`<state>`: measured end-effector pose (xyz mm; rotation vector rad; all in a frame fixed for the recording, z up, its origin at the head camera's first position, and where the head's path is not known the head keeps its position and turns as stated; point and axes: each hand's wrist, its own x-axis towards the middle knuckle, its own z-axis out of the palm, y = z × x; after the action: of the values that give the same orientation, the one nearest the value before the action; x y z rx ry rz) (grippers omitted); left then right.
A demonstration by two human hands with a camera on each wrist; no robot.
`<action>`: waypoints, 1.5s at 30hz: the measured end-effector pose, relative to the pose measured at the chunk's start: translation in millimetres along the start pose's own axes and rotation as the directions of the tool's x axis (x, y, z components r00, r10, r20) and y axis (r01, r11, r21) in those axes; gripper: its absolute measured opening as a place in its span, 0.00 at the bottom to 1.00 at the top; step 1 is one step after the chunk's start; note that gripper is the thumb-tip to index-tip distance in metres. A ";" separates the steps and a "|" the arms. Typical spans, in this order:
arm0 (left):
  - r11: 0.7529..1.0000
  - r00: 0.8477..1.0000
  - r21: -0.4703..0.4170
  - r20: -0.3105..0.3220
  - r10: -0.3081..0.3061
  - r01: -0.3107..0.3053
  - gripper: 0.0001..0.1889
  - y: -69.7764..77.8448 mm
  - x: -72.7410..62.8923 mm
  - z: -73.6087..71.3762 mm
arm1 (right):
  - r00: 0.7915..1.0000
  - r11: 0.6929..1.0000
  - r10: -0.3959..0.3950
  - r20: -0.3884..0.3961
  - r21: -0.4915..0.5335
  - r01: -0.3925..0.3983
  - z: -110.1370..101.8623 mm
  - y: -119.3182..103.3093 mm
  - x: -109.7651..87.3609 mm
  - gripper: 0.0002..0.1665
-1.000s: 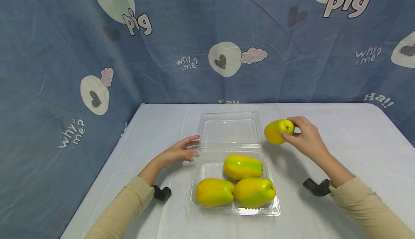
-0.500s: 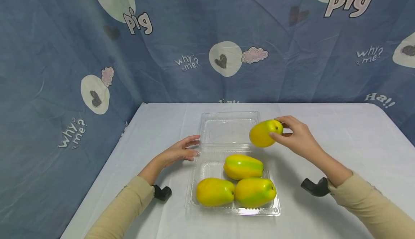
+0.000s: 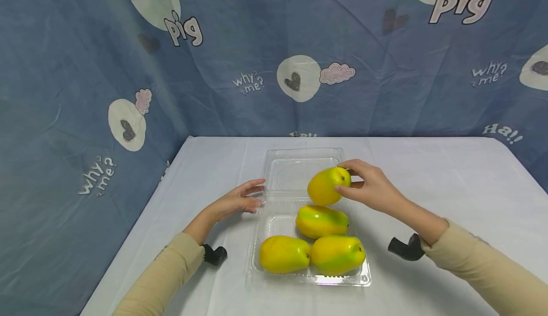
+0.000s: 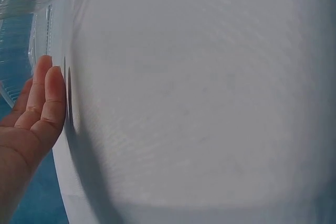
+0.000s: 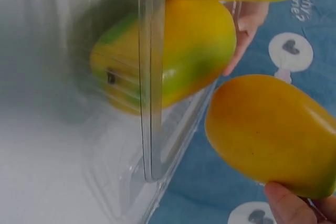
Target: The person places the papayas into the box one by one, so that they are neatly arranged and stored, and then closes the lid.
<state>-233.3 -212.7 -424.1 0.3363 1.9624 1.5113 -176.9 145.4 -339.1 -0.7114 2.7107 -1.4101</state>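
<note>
My right hand [image 3: 374,186] grips a yellow-green papaya [image 3: 323,187] by its stem end, fingertips on one side and thumb on the other. That papaya is raised over the hinge area of a clear plastic clamshell box [image 3: 364,278]. In the box's near half lie three more papayas: one behind [image 3: 321,221], one front left [image 3: 283,254] and one front right [image 3: 338,255]. My left hand [image 3: 237,201] is at the box's left edge near the hinge, fingers extended and holding nothing. In the right wrist view, the held papaya [image 5: 268,132] appears beside the box wall.
The box lid [image 3: 295,171] lies folded back on the white tablecloth [image 3: 432,178]. A blue printed curtain [image 3: 239,30] hangs behind and to the left of the table. Black wrist-worn devices [image 3: 406,248] stick out from both sleeves.
My right hand has carried the papaya leftward and nearer, from right of the lid to over the hinge. My left hand and the three papayas in the box have stayed put.
</note>
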 end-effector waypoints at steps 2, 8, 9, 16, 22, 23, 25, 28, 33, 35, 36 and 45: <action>1.000 1.000 0.000 0.001 0.001 -0.001 0.39 -0.1 0.4 0.0 | 0.999 1.000 -0.022 0.025 0.022 0.022 2.6 -0.1 2.2 0.25; 1.000 1.000 -0.001 -0.005 -0.002 0.002 0.39 -0.6 1.4 -0.4 | 0.989 0.990 -0.111 0.096 0.098 0.101 9.4 -1.1 10.0 0.25; 1.000 1.000 -0.002 -0.006 -0.003 0.003 0.39 -0.5 1.5 -0.3 | 0.987 0.989 -0.119 0.106 0.101 0.108 10.2 -1.4 11.1 0.25; 1.000 1.000 0.005 -0.009 -0.016 0.016 0.40 0.9 2.0 0.4 | 0.978 0.987 -0.125 0.166 0.124 0.105 16.3 -1.0 16.8 0.26; 1.000 1.000 0.007 -0.013 -0.020 0.020 0.40 2.3 1.6 0.4 | 0.953 0.985 -0.149 0.265 0.126 0.118 24.9 -0.3 19.9 0.26; 1.000 1.000 0.007 -0.012 -0.020 0.020 0.40 2.3 1.7 0.3 | 0.948 0.984 -0.161 0.276 0.121 0.133 26.7 -0.2 20.4 0.26; 1.000 1.000 0.008 -0.010 -0.020 0.020 0.40 2.1 1.8 0.1 | 0.938 0.982 -0.183 0.294 0.107 0.158 30.7 0.0 21.5 0.26; 1.000 1.000 0.011 -0.005 -0.019 0.019 0.40 1.4 2.2 -0.3 | 0.923 0.976 -0.217 0.319 0.081 0.201 36.6 -0.7 23.4 0.26; 1.000 1.000 0.017 -0.002 -0.020 0.020 0.40 0.8 2.2 -0.4 | 0.895 0.965 -0.255 0.365 0.042 0.258 45.1 -3.6 27.7 0.26; 1.000 1.000 0.015 -0.005 -0.021 0.021 0.40 0.6 2.3 -0.4 | 0.880 0.960 -0.266 0.393 0.021 0.281 48.1 -5.5 30.2 0.27; 1.000 1.000 0.014 -0.007 -0.022 0.022 0.40 0.5 2.4 -0.4 | 0.871 0.955 -0.274 0.407 0.006 0.297 49.6 -6.8 31.6 0.27; 0.999 1.000 0.022 -0.012 -0.029 0.029 0.39 1.1 0.8 0.1 | 0.791 0.904 -0.267 0.550 -0.142 0.404 63.1 -16.6 41.8 0.24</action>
<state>-234.1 -211.9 -423.3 0.3073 1.9862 1.4776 -194.8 71.7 -355.4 -1.4235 2.4068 -0.7313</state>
